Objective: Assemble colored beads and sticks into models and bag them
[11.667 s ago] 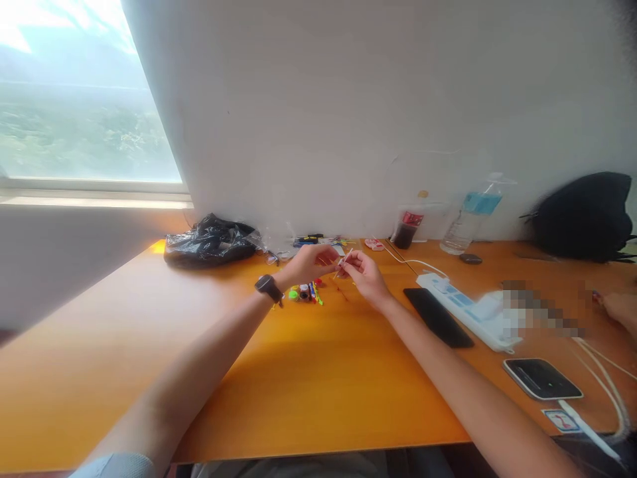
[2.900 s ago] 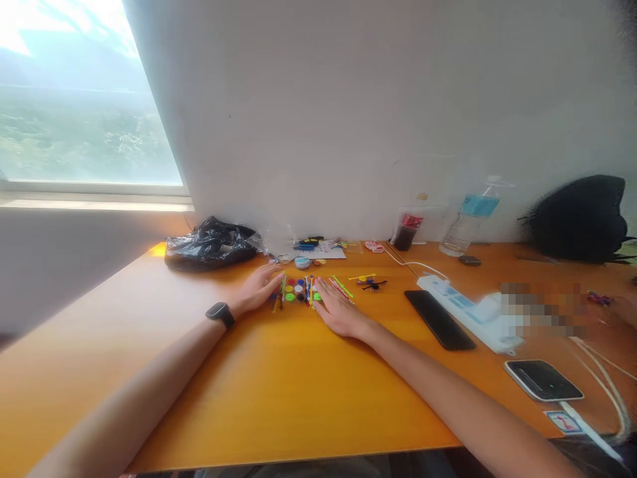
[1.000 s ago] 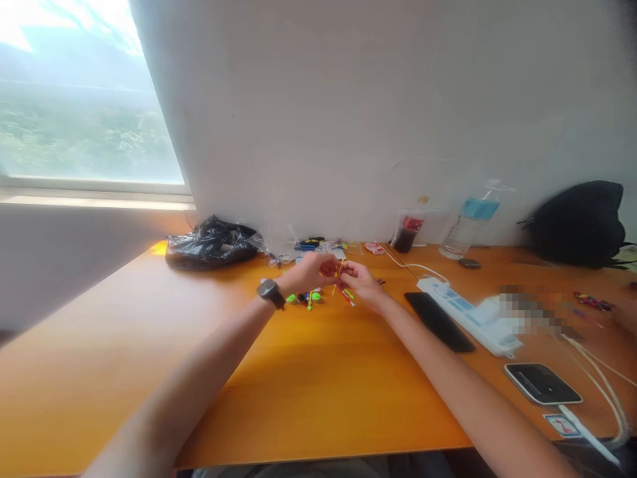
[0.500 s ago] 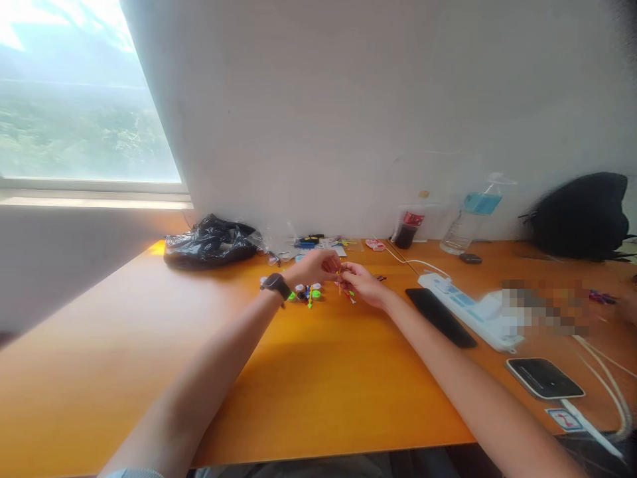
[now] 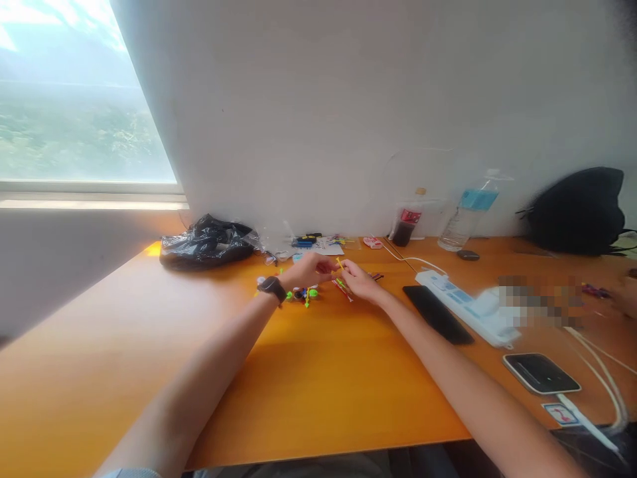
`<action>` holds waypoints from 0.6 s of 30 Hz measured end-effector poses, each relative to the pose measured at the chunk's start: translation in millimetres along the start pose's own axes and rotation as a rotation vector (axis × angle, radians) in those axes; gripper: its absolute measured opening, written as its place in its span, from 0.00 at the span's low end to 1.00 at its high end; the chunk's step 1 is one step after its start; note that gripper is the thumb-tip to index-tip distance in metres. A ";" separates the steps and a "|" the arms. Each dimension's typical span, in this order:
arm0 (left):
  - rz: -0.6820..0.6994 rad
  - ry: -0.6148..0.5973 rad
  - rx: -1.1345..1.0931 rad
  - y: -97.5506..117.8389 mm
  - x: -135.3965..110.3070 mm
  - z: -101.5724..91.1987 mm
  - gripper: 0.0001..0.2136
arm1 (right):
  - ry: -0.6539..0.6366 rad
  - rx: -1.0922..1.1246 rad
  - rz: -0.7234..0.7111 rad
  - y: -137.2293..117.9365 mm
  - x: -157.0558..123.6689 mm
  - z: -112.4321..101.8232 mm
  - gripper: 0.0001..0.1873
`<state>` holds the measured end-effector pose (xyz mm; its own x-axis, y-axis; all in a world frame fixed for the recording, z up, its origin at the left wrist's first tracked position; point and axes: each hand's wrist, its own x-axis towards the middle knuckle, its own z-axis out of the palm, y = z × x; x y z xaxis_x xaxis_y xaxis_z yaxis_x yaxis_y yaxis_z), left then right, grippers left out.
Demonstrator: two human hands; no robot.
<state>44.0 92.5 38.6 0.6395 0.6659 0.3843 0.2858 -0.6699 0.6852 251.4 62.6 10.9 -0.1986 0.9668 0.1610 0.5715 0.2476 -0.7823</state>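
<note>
Above the middle of the table, my left hand (image 5: 312, 268) and my right hand (image 5: 361, 281) meet at the fingertips. A thin yellow plastic rod (image 5: 340, 263) is pinched between them, its upper end sticking up; its lower part is hidden by the fingers. A dark watch (image 5: 273, 287) is on my left wrist. Below the hands lie several small toy parts: a green ball-like piece (image 5: 312, 293), a yellow stick with a green tip (image 5: 307, 300), and red and white sticks (image 5: 343, 289) close under my right hand.
Along the wall are a black plastic bag (image 5: 212, 242), a printed sheet (image 5: 326, 246), a cola bottle (image 5: 405, 227) and a water bottle (image 5: 465, 216). To the right lie a black slab (image 5: 436, 315), a white power strip (image 5: 460, 305), cables and a dark-faced device (image 5: 541, 373).
My fingers have shifted slightly on the yellow rod, and its upper end now shows more clearly. The whole view has moved a little.
</note>
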 end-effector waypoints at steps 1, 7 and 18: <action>-0.011 0.037 0.073 -0.6 -0.4 0.2 0.11 | 0.025 -0.051 -0.017 1.7 0.9 -1.6 0.08; -0.061 0.088 0.320 -12.3 -1.2 10.3 0.09 | 0.083 -0.300 -0.094 5.1 -7.4 -2.8 0.13; -0.135 0.052 0.474 -12.2 -4.3 12.3 0.08 | -0.022 -0.647 -0.181 -11.2 -20.1 2.7 0.08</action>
<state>46.5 93.8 20.9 0.5414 0.7643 0.3503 0.6644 -0.6443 0.3789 246.9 40.2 14.8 -0.3481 0.9067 0.2383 0.8886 0.4001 -0.2244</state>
